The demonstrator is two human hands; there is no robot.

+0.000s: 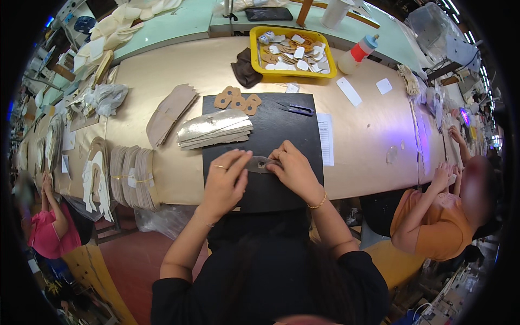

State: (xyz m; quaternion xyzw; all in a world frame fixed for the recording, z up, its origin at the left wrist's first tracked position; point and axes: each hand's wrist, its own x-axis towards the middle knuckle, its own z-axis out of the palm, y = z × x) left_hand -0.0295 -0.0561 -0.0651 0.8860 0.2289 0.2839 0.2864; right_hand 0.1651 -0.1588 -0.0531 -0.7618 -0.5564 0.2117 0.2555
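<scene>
Over the black mat (292,187), a small flat grey piece (255,166) with a dark hole in it spans my two hands. My left hand (226,176) is closed at its left end, thumb and fingers pinching. My right hand (295,170) grips the other end, its thumb beside the hole. Just beyond my left hand lies a fanned stack of shiny metallic cut pieces (214,129), partly on the mat. Several small tan pieces (236,101) with dark round spots sit behind that stack. Dark blue thread snips (295,109) rest at the mat's far right.
A yellow tray (295,74) of small white and tan pieces stands at the back, beside a red-banded bottle (357,54) and dark cloth (247,68). Brown cut pieces (172,115) and tied bundles (131,176) lie left. A printed sheet (325,138) edges the mat. People sit at both sides.
</scene>
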